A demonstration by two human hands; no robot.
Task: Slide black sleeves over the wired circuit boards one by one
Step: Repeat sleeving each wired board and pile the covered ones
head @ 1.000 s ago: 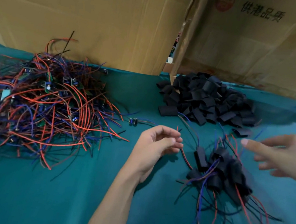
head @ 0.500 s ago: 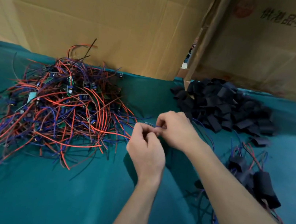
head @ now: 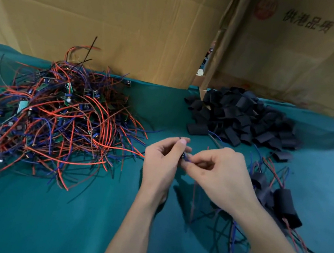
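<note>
1. Two hands meet over the green cloth (head: 59, 229), out in front of me
2. My left hand (head: 161, 166) is curled, and its thumb and fingers pinch a small board (head: 183, 156)
3. My right hand (head: 219, 177) is curled too, and it pinches the blue wire (head: 188, 160) at the same board
4. I cannot see much of the board, as my fingers hide it
5. Lots of bare boards with red and blue wires sit in a big pile (head: 54, 118) on my left
6. Black sleeves (head: 243, 118) are heaped far off on the right, by the cardboard (head: 113, 14)
7. Done boards (head: 280, 201) in sleeves lie near my right arm
</note>
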